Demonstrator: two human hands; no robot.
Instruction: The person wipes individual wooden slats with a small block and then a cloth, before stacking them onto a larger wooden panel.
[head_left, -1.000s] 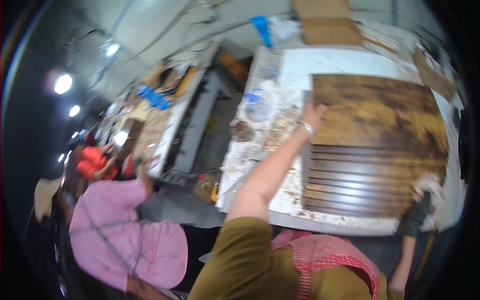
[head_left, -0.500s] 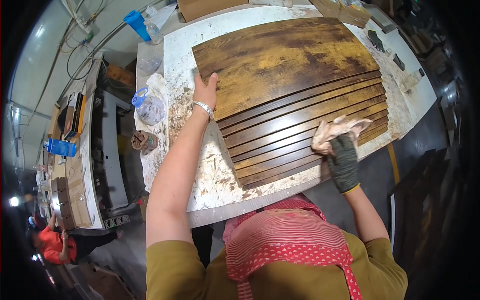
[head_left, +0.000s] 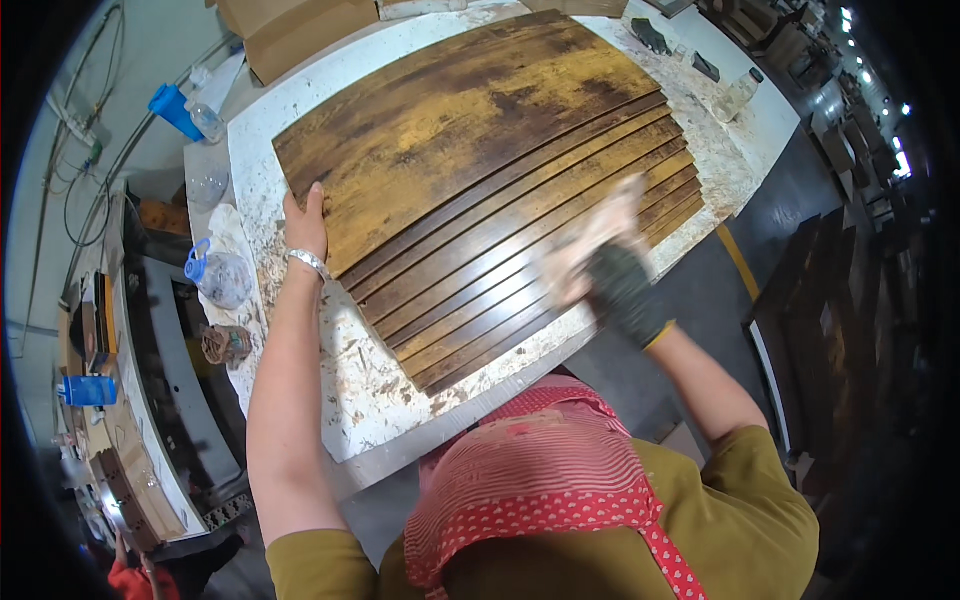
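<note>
A stack of dark brown wooden boards (head_left: 480, 170), stepped toward me, lies on a white worktable (head_left: 360, 400). My left hand (head_left: 307, 222), with a bracelet on the wrist, rests flat on the left edge of the top board. My right hand (head_left: 610, 280) wears a dark glove and grips a pale cloth (head_left: 595, 235), blurred with motion, pressed on the lower boards near their right end.
Sawdust and wood chips cover the table around the boards. Plastic bottles (head_left: 222, 275) lie at the left edge, a small jar (head_left: 738, 95) at the far right, a cardboard box (head_left: 300, 30) at the back. A machine bench (head_left: 120, 400) runs along the left.
The view has swung from the room down onto the table. My left hand stays on the top board's left edge. My right hand with the cloth has moved up and left across the lower boards.
</note>
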